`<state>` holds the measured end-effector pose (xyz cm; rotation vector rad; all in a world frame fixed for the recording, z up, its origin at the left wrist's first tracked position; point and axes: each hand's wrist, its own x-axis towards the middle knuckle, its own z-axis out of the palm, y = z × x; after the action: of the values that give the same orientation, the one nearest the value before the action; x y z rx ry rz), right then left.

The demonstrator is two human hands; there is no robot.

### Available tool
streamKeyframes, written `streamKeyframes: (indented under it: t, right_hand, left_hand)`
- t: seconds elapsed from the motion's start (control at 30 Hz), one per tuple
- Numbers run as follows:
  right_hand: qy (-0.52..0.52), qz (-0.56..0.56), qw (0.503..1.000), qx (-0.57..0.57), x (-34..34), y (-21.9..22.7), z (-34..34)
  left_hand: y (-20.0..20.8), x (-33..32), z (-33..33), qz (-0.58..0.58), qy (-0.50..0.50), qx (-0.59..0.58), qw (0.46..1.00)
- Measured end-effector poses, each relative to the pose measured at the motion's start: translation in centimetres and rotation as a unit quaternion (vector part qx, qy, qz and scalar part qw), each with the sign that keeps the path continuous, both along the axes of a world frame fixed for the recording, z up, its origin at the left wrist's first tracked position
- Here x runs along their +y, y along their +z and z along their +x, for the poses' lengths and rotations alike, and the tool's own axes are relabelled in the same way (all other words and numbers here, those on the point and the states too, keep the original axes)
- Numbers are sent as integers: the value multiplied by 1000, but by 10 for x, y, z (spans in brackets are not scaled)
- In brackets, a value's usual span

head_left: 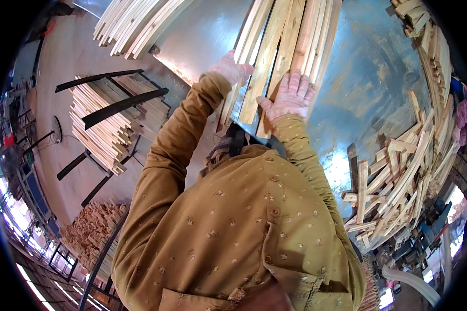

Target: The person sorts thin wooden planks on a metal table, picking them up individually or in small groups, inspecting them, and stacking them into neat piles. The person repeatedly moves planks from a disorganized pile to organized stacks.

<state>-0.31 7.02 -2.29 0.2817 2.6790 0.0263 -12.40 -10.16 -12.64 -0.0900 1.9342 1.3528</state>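
Several long, pale wooden strips lie side by side on a bluish metal tabletop, their near ends uneven and close to my body. My right hand rests flat on the strips at the right, fingers stretched forward and thumb out to the left. At the left side of the row, my left hand lies against the outer strips, with its thumb out over them and its fingers apart. Narrow dark gaps show between some of the middle strips. Neither hand is closed around a strip.
Another bundle of strips sits at the far left. Beyond my left arm, a stack of strips rests on a dark metal rack. A jumbled heap of offcuts covers the right side. More stacked wood stands at the lower left.
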Motion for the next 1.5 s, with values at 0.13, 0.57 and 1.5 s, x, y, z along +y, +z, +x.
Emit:
streamKeyframes:
  t: [0.13,0.57,1.5]
  right_hand:
    - [-22,16,999,-33,-1,10,-4]
    - [-271,-419,845,191,24,4,7]
    - [-358,-516,699,341,51,44,117]
  left_hand:
    - [34,-23,5,271,-48,-9,961]
    - [89,-20,38,384,41,-111,916]
    - [107,132,88,503,-5,-265,822]
